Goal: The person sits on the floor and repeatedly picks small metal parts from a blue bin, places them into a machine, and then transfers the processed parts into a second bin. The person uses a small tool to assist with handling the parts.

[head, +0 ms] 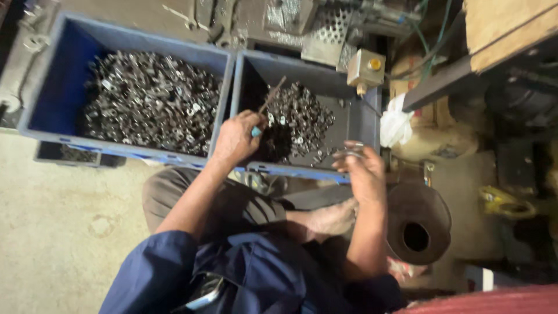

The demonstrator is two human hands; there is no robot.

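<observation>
Concrete floor point(58, 232) bears two blue bins point(52, 87).

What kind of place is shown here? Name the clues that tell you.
Probably a small metalworking workshop: two blue bins full of small metal parts, machinery behind them, and a bare concrete floor.

Few packages, no labels, signs or screens

A crumpled white plastic bag point(396, 125) sits right of centre, just beside the right-hand blue bin's outer wall. Behind it, a brownish cardboard box point(407, 72) stands partly hidden under a dark beam; its printing is too blurred to make out.
</observation>
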